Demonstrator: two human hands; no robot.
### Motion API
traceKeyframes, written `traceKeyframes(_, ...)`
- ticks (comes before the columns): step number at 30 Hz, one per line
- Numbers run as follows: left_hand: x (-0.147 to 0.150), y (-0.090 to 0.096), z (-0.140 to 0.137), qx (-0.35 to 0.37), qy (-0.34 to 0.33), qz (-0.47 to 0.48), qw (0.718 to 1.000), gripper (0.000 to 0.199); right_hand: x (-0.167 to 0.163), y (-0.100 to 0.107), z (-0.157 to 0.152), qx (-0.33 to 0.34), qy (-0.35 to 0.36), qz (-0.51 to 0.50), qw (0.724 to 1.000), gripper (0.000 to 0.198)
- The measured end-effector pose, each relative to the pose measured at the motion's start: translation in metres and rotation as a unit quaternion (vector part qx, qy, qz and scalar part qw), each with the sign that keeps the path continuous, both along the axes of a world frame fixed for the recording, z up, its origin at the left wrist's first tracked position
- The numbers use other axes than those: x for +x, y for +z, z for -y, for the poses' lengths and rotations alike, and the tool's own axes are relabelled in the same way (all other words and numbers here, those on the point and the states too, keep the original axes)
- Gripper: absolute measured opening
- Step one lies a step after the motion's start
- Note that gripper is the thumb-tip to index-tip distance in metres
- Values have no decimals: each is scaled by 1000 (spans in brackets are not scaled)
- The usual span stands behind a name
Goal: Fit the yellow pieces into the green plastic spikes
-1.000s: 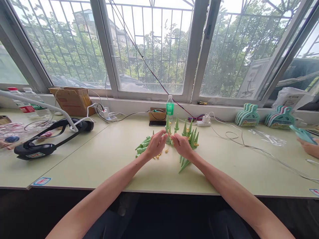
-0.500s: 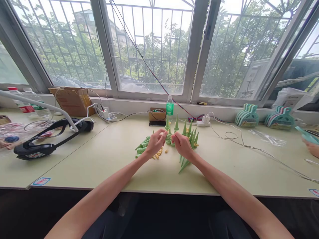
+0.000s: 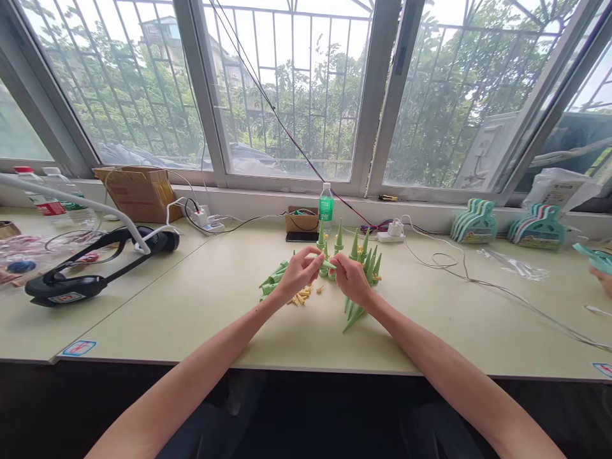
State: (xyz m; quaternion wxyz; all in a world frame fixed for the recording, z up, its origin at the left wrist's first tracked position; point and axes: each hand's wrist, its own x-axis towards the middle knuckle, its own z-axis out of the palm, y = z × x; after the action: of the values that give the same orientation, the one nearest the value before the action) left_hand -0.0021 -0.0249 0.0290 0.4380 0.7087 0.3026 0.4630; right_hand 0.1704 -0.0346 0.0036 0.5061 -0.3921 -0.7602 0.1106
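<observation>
Between my two hands is a small green plastic cone (image 3: 327,264), lying sideways with its narrow end to the right. My left hand (image 3: 301,271) pinches its wider end. The fingertips of my right hand (image 3: 351,275) close at its narrow end, partly hiding it. Behind my hands stand several upright green cones (image 3: 339,236) with small yellow pieces about them. More green cones (image 3: 354,317) lie under and beside my right hand. Left of my left hand are several green tubular pieces (image 3: 268,289). Small yellow pieces (image 3: 301,296) lie loose near my left wrist.
At the back stand a water bottle (image 3: 326,207) and a small open cardboard box (image 3: 301,222). A black headset (image 3: 90,271) lies on the left. Cables (image 3: 471,279) and green fan-shaped racks (image 3: 475,223) are on the right. Another person's hand (image 3: 603,279) shows at the right edge.
The green cone, hidden by my fingers before, now shows between my hands. My left fingers have loosened and shifted slightly. The other person's hand at the right has moved a little.
</observation>
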Motion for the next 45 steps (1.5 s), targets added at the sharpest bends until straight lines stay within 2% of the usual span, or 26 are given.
traceKeyframes(8,-2,0,-2,6,-6,-10,1000,38,1,2,1,2,-5,3,1000,36)
traceKeyframes(17,-2,-7,-7,69,16,-1,997,40,1,1,0,-26,1,-4,1000,40)
traceKeyframes(27,-2,-8,-8,143,55,-35,988,41,-1,1,0,-60,9,-35,998,44)
traceKeyframes(45,-2,-8,-8,185,72,-69,978,36,-2,-2,-2,-75,13,-65,995,51)
